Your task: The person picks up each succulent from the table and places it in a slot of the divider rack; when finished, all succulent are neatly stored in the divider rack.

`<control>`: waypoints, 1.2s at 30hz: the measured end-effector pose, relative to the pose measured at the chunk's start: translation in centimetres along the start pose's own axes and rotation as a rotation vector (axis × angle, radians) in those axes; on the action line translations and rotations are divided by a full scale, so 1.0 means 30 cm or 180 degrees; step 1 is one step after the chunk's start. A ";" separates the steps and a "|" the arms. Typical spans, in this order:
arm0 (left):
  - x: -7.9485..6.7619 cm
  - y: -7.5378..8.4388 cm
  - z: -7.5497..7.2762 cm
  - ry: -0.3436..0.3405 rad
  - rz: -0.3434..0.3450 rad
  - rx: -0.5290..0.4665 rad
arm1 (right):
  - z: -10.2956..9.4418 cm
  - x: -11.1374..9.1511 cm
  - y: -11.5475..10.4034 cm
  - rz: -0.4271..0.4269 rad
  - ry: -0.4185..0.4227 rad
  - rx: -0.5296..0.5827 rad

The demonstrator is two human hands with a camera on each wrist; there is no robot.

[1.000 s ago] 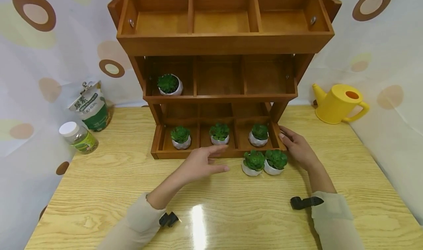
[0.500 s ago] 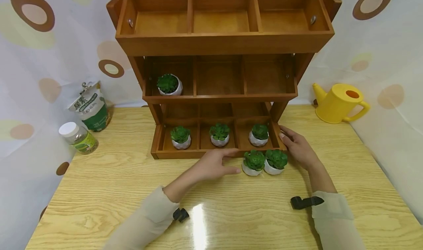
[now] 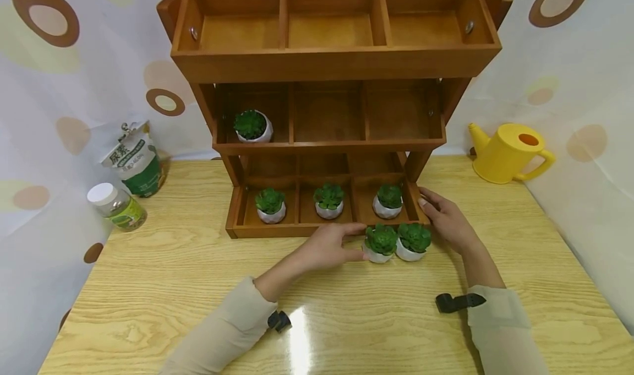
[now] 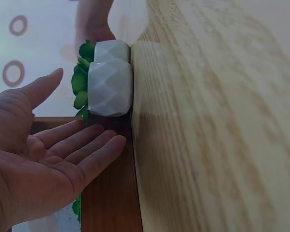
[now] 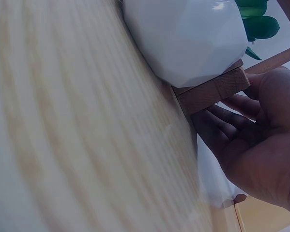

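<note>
Two succulents in white faceted pots stand side by side before the shelf, a left potted succulent and a right potted succulent. My left hand is at the left one, thumb and fingers spread apart, fingertips right at its pot. In the left wrist view the palm faces that white pot, and the fingers lie below it, fairly straight. My right hand rests against the right end of the wooden shelf's bottom tier. In the right wrist view its fingers touch the wood beside the right pot.
Three more potted succulents sit in the bottom compartments, among them a middle one. Another succulent is in the second tier's left compartment. A yellow watering can stands right; a clipped pouch and white-lidded jar stand left.
My left hand has moved right along the shelf's front to the left loose succulent. My right hand has stayed at the shelf's right end.
</note>
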State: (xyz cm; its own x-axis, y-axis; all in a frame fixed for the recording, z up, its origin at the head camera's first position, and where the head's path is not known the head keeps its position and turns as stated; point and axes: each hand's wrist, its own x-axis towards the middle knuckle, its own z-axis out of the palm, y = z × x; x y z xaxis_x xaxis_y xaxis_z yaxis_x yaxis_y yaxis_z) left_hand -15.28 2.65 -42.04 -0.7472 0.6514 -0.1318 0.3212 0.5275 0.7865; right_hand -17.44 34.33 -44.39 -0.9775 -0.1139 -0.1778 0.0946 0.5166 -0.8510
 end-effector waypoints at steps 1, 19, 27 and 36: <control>0.001 0.000 0.002 -0.0002 0.0012 0.0019 | 0.000 0.000 0.000 0.0000 0.0003 -0.0010; 0.038 0.013 0.034 -0.0074 -0.0003 0.0194 | 0.001 0.001 0.004 0.0004 0.0009 0.0059; 0.072 0.008 0.051 -0.0093 -0.0011 0.0268 | 0.007 -0.003 0.005 0.0016 -0.0004 0.0048; 0.104 0.013 0.062 -0.0075 -0.0022 0.0382 | -0.001 0.004 0.001 -0.0014 0.0004 0.0016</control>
State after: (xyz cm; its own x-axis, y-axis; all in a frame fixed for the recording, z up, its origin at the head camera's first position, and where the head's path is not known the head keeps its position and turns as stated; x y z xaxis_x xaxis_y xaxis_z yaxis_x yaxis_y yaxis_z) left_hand -16.41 5.92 -43.26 -0.7362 0.6595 -0.1521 0.3845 0.5926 0.7078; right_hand -17.57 34.37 -44.42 -0.9781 -0.1151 -0.1736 0.0914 0.5118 -0.8542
